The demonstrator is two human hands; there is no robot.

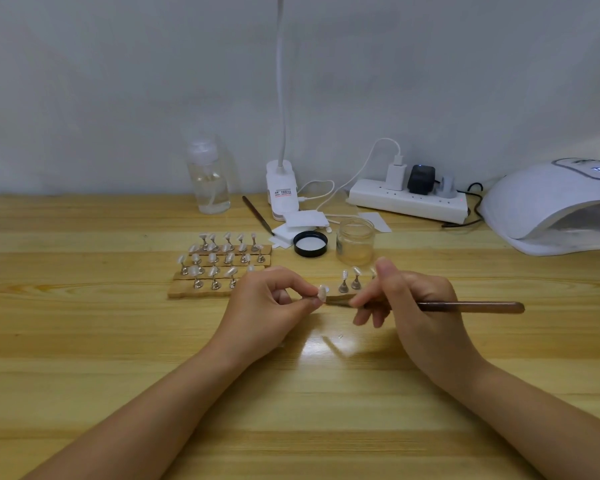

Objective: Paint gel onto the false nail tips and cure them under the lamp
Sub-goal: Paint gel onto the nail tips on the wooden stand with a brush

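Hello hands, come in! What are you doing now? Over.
Left hand pinches nail tip. Right hand holds brush, bristles at tip. Lamp far right, nothing blocking.

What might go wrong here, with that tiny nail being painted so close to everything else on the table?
The left hand only pinches the nail tip at its fingertips, so brush pressure may twist or flick it loose.

The right hand holds the brush near its front, leaving a long handle that might swing toward the two nail stands just behind.

The open gel jar stands uncapped nearby; a careless reach might tip it.
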